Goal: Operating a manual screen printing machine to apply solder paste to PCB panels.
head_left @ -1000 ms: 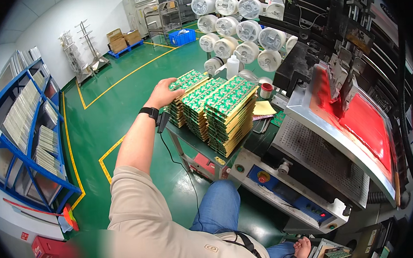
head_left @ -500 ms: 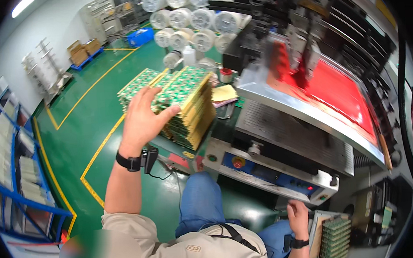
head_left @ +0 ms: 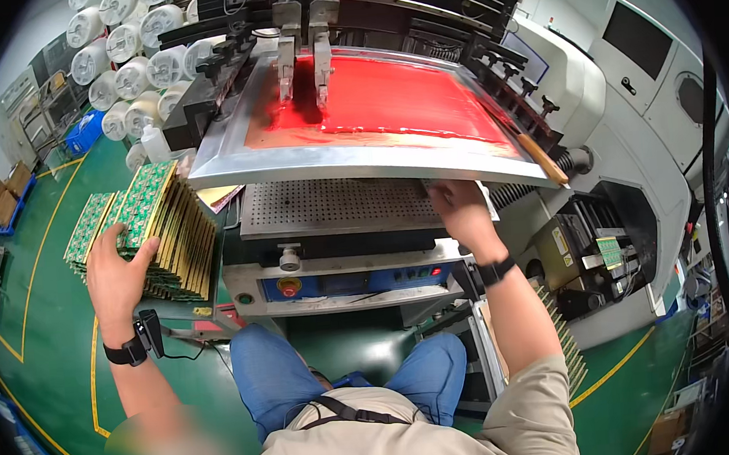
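Observation:
My left hand [head_left: 119,274] rests at the near side of a tall stack of green circuit boards with tan edges [head_left: 180,232]. Its thumb and fingers are spread, touching the boards. My right hand [head_left: 462,210] reaches to the right end of a perforated metal bed [head_left: 329,206], just under the near edge of a raised screen frame [head_left: 360,162]. The fingers of that hand look bent, but their tips are partly hidden, and I cannot see whether they hold anything. Thick red ink [head_left: 406,98] covers much of the screen.
Two metal squeegee holders [head_left: 303,71] hang over the screen. A wooden-handled spatula [head_left: 543,160] lies along the frame's right side. Below the bed sits a control panel with a red knob [head_left: 288,287]. More boards [head_left: 568,332] stand in a rack beside my right arm.
My view has swung right, bringing the printing machine to the centre. My right hand has risen from beside my knee to the bed. My left hand remains at the board stack.

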Available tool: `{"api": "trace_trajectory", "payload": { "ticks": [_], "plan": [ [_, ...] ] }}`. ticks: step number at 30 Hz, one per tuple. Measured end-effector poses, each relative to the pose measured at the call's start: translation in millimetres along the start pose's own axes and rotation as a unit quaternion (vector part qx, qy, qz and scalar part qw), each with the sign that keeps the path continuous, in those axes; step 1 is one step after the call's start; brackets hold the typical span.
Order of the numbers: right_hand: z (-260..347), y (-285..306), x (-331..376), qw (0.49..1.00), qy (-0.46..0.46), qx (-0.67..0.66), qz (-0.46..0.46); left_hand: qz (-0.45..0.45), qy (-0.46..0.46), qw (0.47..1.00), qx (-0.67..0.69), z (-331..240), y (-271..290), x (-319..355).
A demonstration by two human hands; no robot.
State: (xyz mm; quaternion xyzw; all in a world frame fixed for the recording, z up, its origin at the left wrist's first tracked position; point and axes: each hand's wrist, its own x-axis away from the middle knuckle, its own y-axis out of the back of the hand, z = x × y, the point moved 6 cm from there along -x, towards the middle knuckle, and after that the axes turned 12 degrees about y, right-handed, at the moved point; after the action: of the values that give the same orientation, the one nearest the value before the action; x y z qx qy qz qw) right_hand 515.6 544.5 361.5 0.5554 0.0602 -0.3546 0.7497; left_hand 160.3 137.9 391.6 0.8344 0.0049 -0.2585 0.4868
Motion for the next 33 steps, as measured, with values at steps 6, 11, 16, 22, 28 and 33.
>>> {"api": "trace_trajectory", "payload": {
  "ticks": [6,11,16,22,28,33],
  "plan": [
    [-51.5,-26.4,-38.3,0.976,0.076,0.196,-0.05,-0.032,0.025,0.999,0.035,10.3,-6.1,-4.8],
    [-65.1,-44.4,-51.4,0.947,0.204,0.218,-0.123,-0.106,0.035,0.988,0.106,28.1,14.3,-2.6],
    [-140.3,-54.4,-47.1,0.993,0.08,0.063,-0.066,-0.196,-0.036,0.964,0.176,48.9,47.5,32.0],
    [-153.6,-63.3,-50.4,0.998,0.014,0.048,-0.043,-0.197,-0.137,0.943,0.229,70.4,52.4,108.3],
    [-149.3,-57.4,-52.5,0.995,-0.013,0.021,-0.095,-0.061,-0.256,0.926,0.27,32.5,10.1,167.5],
    [-150.2,-44.4,-42.4,0.979,-0.113,-0.145,-0.085,-0.003,-0.285,0.923,0.258,-0.2,-11.4,176.0]
  ]
}}
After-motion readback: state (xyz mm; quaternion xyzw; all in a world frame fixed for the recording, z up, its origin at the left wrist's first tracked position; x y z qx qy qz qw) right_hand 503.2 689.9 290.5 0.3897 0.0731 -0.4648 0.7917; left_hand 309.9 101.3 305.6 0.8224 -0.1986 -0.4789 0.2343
